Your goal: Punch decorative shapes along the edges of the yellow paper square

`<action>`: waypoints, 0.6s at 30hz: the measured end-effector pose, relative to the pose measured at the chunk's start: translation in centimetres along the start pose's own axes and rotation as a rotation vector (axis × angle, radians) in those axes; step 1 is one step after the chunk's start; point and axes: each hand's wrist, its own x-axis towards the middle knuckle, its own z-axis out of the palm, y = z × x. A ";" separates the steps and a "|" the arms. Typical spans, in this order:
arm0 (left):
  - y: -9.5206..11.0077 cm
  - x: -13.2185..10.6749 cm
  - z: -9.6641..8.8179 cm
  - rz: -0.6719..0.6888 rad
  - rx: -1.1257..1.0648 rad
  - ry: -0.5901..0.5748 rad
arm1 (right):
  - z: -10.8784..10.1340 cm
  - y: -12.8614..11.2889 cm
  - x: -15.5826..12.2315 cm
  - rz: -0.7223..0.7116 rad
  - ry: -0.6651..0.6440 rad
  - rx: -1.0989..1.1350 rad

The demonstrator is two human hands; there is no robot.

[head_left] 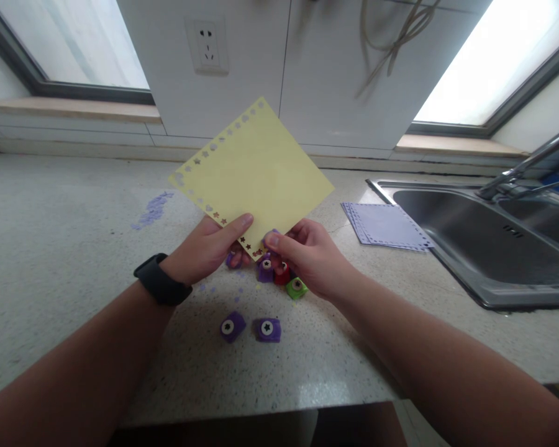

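Note:
A yellow paper square (256, 171) with star and flower holes punched along two edges is held up over the counter. My left hand (209, 248) pinches its lower left edge with thumb on top. My right hand (307, 251) is closed at the paper's bottom corner, gripping a small purple punch (271, 237) that sits on that corner. Below my hands lie several small craft punches: purple (233, 326), purple (267, 329), red (282, 273) and green (297, 287).
A stack of lilac paper sheets (384, 226) with punched edges lies by the steel sink (484, 248) at the right. Lilac paper scraps (151, 211) lie on the speckled counter (74, 261). A wall socket (208, 46) is on the back wall.

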 end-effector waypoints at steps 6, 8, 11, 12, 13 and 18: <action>0.0 -0.1 0.1 0.018 -0.022 0.006 | 0.2 -0.5 -0.1 -0.018 -0.008 -0.010; -0.1 -0.1 0.1 0.014 -0.035 0.021 | 0.1 -0.5 -0.1 -0.005 0.001 -0.008; -0.1 -0.1 0.0 0.010 -0.046 0.041 | 0.0 -0.4 0.0 0.010 0.018 0.018; -0.1 -0.1 -0.1 0.014 -0.048 0.048 | -0.1 -0.4 0.0 0.020 0.033 0.031; -0.2 -0.1 -0.1 0.019 -0.052 0.054 | -0.2 -0.4 0.1 0.030 0.058 0.051; -0.5 0.1 -0.4 0.023 -0.066 0.092 | -1.2 -0.5 0.7 -0.020 0.185 0.163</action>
